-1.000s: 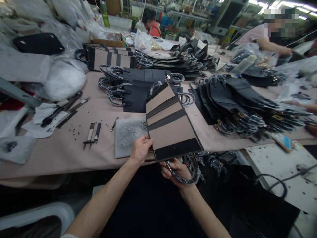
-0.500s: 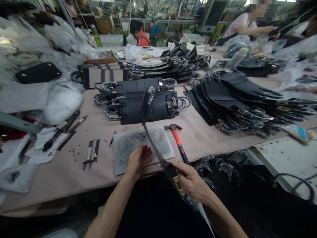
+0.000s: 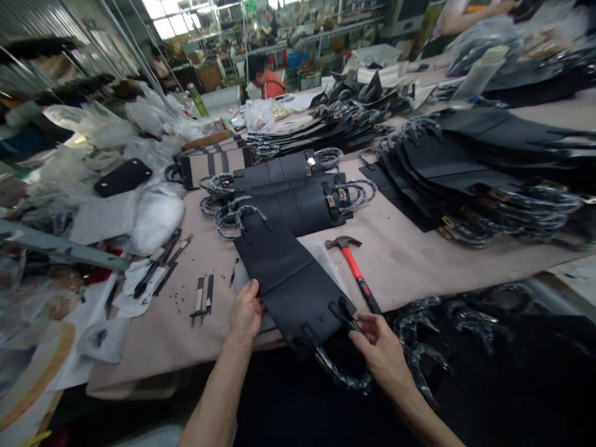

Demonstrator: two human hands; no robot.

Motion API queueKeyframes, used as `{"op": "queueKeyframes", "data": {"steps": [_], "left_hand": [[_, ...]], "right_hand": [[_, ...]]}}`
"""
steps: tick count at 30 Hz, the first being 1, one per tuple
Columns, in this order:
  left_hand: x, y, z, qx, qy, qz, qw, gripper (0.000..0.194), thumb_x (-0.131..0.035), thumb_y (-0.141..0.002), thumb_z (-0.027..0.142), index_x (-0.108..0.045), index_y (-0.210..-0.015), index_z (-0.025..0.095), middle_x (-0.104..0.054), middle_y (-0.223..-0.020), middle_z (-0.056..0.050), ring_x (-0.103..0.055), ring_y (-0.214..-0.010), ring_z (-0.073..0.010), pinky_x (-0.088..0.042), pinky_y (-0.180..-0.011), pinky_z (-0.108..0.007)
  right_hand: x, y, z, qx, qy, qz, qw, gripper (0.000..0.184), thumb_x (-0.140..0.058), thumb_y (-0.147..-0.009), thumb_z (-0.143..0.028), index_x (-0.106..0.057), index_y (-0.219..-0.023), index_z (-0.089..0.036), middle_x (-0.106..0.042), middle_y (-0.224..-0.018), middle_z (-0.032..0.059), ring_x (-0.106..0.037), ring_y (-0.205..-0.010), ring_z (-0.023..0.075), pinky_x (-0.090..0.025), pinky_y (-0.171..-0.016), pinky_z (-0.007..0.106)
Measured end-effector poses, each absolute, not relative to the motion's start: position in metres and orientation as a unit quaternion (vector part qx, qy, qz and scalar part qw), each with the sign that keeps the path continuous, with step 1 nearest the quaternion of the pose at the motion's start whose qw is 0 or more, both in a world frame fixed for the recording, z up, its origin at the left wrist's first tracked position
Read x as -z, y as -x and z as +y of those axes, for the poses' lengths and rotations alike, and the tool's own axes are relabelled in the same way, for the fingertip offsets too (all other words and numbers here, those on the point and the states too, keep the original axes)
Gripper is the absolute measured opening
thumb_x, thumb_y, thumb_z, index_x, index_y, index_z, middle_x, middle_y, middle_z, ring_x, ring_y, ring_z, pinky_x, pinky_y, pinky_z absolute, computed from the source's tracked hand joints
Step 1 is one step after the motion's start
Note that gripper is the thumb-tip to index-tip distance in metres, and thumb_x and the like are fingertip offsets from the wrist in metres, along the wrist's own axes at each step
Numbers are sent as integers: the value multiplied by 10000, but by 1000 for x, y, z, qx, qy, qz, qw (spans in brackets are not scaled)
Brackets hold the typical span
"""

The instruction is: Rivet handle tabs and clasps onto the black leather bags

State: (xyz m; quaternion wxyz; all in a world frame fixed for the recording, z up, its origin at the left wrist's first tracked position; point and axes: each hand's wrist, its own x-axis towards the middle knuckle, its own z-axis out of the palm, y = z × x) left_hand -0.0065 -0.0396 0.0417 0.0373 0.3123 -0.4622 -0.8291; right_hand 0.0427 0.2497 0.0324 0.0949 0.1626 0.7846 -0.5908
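Note:
A black bag panel [image 3: 293, 273] with plastic-wrapped handles at both ends slants over the table's front edge. My left hand [image 3: 248, 310] grips its left edge, thumb on top. My right hand [image 3: 375, 341] pinches the near handle close to where it joins the panel's right corner. Most of the pale work board [image 3: 326, 257] is hidden under the panel. A claw hammer [image 3: 354, 268] with a red and black handle lies just right of the board. Beyond the panel sits a pile of similar black bag pieces [image 3: 298, 208] with wrapped handles and gold-coloured clasps.
Long metal tools [image 3: 203, 298] lie left of the board. A large stack of black panels [image 3: 433, 164] occupies the table's right side. Clear plastic bags [image 3: 93, 124] crowd the left. Black wrapped handles [image 3: 428, 335] hang below the right front edge. A person in red [image 3: 272, 85] is far back.
The panel, edge-on before in my right hand, now lies with its plain side up. My left hand, free before, has taken hold of its edge. The view has turned left.

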Motion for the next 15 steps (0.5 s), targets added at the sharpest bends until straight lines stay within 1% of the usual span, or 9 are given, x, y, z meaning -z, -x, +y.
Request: {"op": "queueKeyframes", "data": {"steps": [1,3,5,8,10,13,15], "left_hand": [[-42,12,-41,830,-307,-464,41,385,-801,-783,380,-691,-1108,204,-780,-1130,-71,-762,-1001,-236,-638,-798,-338],[-45,24,-42,832,-295,-468,40,394,-829,-744,376,-696,-1064,188,-789,-1075,-80,-764,-1008,-253,-639,-819,-354],[-48,35,-42,830,-293,-473,32,409,-862,-696,389,-701,-1002,170,-794,-988,-91,-768,-1001,-276,-642,-818,-371],[-48,51,-39,815,-328,-477,26,404,-905,-627,387,-686,-880,162,-784,-853,-91,-778,-960,-305,-646,-809,-402],[-49,58,-36,806,-358,-471,28,377,-902,-619,375,-679,-839,165,-780,-818,-92,-782,-943,-313,-650,-811,-416],[-56,58,-30,804,-372,-463,-6,338,-861,-639,377,-717,-869,176,-793,-853,-109,-786,-948,-323,-659,-809,-439],[-61,53,-28,800,-364,-474,-47,356,-842,-621,420,-749,-897,215,-804,-903,-105,-784,-970,-343,-664,-808,-476]], "right_hand": [[-33,-42,253,617,-186,754,125,514,-733,-702,-520,-642,-1061,-163,-707,-844,59,-627,-673,194,-500,-614,326],[-35,-41,260,647,-214,708,185,587,-750,-687,-576,-668,-1075,-144,-633,-670,3,-525,-540,154,-392,-523,292],[-35,-40,267,654,-224,690,214,678,-767,-667,-616,-675,-1135,-135,-540,-557,-42,-454,-488,140,-320,-502,285],[-32,-37,273,663,-229,673,233,761,-797,-616,-646,-668,-1168,-139,-464,-507,-65,-412,-481,135,-286,-497,280],[-31,-36,275,677,-237,650,253,785,-801,-612,-660,-653,-1185,-143,-417,-506,-82,-365,-470,116,-258,-485,266],[-32,-36,276,689,-254,626,263,788,-780,-658,-677,-634,-1247,-175,-405,-529,-90,-321,-439,92,-236,-465,242],[-34,-32,278,699,-229,628,256,719,-768,-663,-684,-681,-1202,-216,-412,-517,-79,-363,-426,106,-287,-459,249]]}}
